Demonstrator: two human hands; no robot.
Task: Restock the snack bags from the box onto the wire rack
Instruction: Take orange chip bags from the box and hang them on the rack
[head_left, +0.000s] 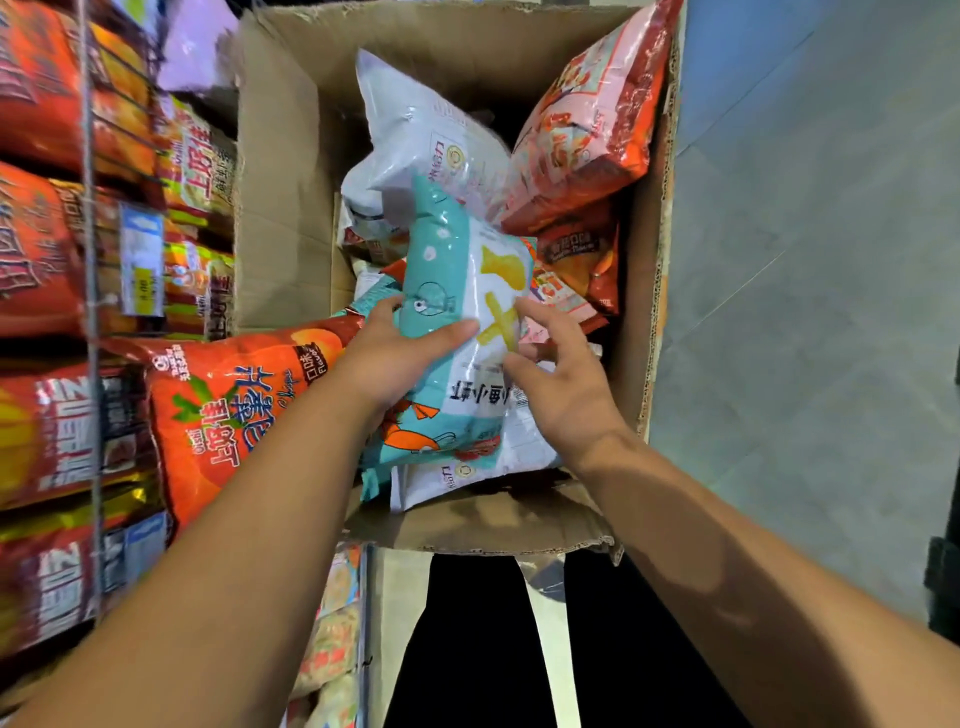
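Note:
A teal and white snack bag (457, 275) lies on top of the pile inside the open cardboard box (280, 197). My left hand (395, 358) grips its left edge, thumb across the front. My right hand (561, 379) touches the bag's right side with spread, slightly curled fingers. Under and around it lie a white bag (421, 135), an orange-red bag (587, 124) leaning on the right wall, and several others. The wire rack (91, 208) stands at the left, filled with red and orange bags.
A large orange bag (228, 410) hangs off the rack next to the box's near left corner. A price tag (143, 260) is clipped to the rack wire. Grey floor (810, 260) lies to the right of the box. My dark trouser legs show below the box.

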